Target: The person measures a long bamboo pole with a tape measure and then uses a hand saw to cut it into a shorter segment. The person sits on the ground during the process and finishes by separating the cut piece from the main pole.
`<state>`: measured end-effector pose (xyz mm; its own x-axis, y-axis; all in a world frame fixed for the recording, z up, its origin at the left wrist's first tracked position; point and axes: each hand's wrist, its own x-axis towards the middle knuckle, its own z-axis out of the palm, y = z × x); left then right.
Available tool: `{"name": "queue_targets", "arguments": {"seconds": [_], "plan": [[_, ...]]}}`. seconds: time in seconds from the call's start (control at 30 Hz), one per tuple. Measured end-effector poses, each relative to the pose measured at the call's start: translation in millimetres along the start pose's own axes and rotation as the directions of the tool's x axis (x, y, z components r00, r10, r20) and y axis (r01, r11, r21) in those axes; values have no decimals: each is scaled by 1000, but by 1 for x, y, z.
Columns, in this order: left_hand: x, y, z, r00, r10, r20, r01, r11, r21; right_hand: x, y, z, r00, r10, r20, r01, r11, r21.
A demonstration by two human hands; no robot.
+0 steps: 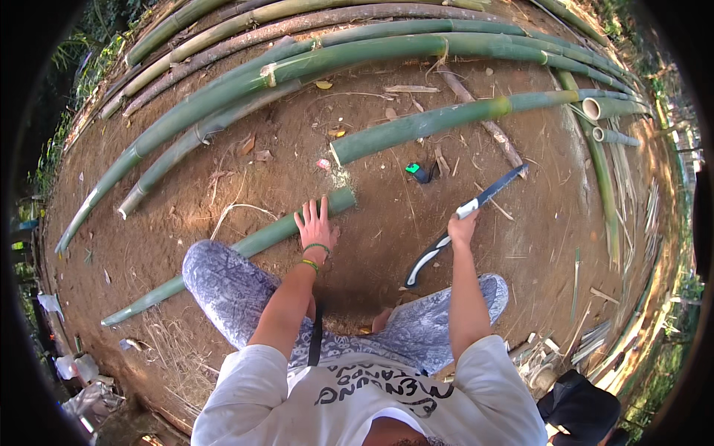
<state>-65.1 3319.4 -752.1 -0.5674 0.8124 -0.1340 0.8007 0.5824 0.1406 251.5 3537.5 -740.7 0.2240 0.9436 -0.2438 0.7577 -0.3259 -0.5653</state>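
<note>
My left hand (317, 229) rests with its fingers stretched out on a cut green bamboo pole (271, 236), near the pole's right end. This pole slants down to the left across the ground, passing by my left knee. In my right hand (462, 227) is a hand saw (428, 262), gripped where its white and black handle meets the blade. The dark blade points up and to the right, away from both poles. Beyond my hands lies a longer bamboo pole (424, 132), its cut left end a short gap from the near piece. Pale sawdust (341, 177) lies in that gap.
Several long bamboo poles (357, 50) curve across the far ground. A thin branch (483, 115) passes beneath the longer pole. A small black and green object (419, 172) lies on the soil. Short bamboo tubes (617, 108) lie at right; a dark bundle (579, 405) sits at lower right.
</note>
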Motion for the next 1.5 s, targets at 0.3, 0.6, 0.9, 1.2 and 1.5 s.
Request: {"name": "queue_targets", "arguments": {"seconds": [0.3, 0.6, 0.9, 1.2, 1.5], "plan": [[32, -11, -5, 955, -32, 294, 43, 999, -30, -76, -14, 57, 858, -464, 220, 489, 869, -74], [45, -11, -10, 920, 2, 391, 8, 1000, -25, -164, -92, 160, 915, -187, 358, 138, 978, 158], [59, -29, -6, 895, 11, 445, 14, 998, -54, -178, -149, 141, 858, -457, 235, 338, 847, 410], [58, -21, -14, 898, 26, 439, -7, 999, -46, -176, -115, 150, 679, -596, 428, 585, 792, 174], [20, -2, -21, 833, -20, 553, 13, 1000, 17, -178, -46, 110, 771, -253, 584, 401, 906, -137]]}}
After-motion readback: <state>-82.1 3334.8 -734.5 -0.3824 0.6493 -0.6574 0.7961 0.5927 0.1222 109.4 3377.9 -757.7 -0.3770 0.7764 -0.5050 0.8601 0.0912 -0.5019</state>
